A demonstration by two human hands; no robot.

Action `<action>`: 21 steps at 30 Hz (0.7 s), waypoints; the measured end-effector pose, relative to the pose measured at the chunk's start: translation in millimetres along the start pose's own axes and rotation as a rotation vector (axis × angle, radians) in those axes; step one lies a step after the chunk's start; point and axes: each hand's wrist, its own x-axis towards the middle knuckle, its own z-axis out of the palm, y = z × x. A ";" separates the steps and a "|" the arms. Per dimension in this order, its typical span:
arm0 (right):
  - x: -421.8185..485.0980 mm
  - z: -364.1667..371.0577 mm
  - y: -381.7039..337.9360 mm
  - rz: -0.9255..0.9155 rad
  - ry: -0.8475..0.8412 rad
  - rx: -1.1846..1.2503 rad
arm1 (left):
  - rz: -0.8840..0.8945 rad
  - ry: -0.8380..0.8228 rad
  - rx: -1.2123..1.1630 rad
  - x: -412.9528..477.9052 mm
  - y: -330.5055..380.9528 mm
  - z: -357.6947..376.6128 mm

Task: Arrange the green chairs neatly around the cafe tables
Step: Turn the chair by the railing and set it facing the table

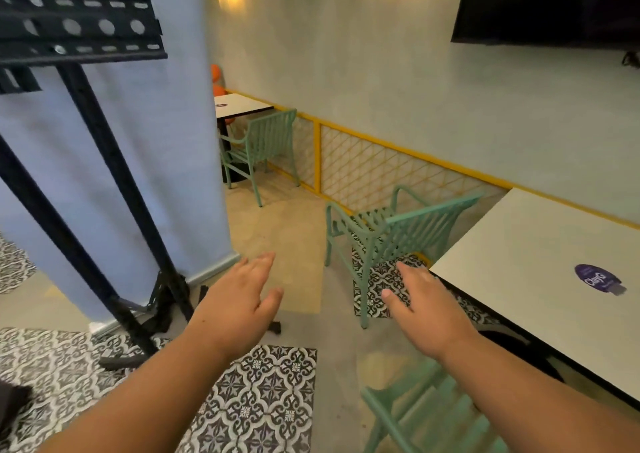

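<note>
Beside the white table [540,265], a green chair [398,231] apparently backs onto it; both hands' fingers [263,262] spread, empty.

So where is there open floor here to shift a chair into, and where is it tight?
Open: the floor between the blue pillar and the middle green chair, running back to the far chair. Tight: that middle chair sits close to the near table; the black stand crowds the left.
</note>
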 end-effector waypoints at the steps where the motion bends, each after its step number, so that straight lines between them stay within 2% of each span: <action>1: 19.2 4.2 3.0 -0.002 0.006 0.005 | 0.020 0.000 0.008 19.4 -4.8 3.1; 16: 234.6 31.4 10.7 0.099 -0.014 -0.036 | 0.080 -0.104 -0.016 253.7 -67.0 25.3; 21: 286.5 45.6 8.9 0.184 0.026 -0.051 | 0.184 -0.142 -0.014 341.7 -88.2 41.5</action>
